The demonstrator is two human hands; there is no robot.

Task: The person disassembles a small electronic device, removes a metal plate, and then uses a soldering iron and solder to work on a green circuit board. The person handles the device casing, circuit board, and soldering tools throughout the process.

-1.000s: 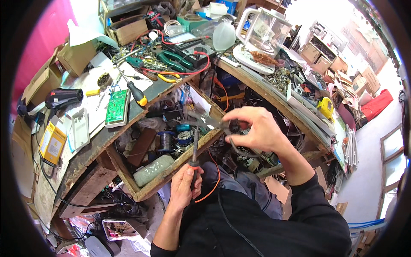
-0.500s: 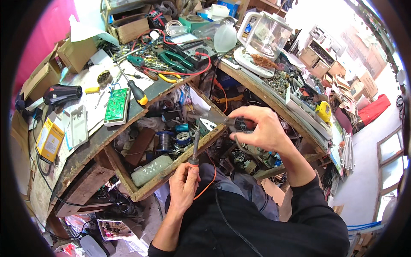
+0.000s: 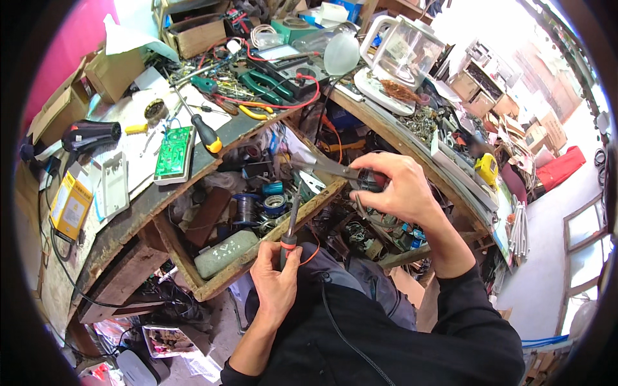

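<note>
Here we are over the wooden drawer (image 3: 315, 206), pulled out with its clutter on show, and both hands are occupied! In front of the drawer's near wall, the left hand (image 3: 275, 276) has its grip wrapped around the handle of what looks like a soldering iron (image 3: 289, 240), black and orange, its metal shaft pointing up across that wall, an orange cable (image 3: 312, 257) curving away below the handle. Over at the drawer's right-hand corner, the right hand (image 3: 402, 190) has its grip clamped on the dark handle of a scissors-like tool (image 3: 341, 168), the blade reaching leftward above the drawer's far right side, its end too smeared to read. So how far along? Picking up is done: both tools are in hand. But the iron's tip and the blade stand apart, and I see no joint or cut finished between them; what remains, or whether the iron is hot, I cannot tell. Inside the drawer sit a spool of wire (image 3: 245, 209), a blue-rimmed roll (image 3: 275, 204) just beside it, and a grey block (image 3: 226, 254) near the front wall. Left of the drawer, up on the bench (image 3: 141, 204), the green circuit board (image 3: 174, 154) lies untouched by either hand, a screwdriver (image 3: 206, 135) just beside it.
</note>
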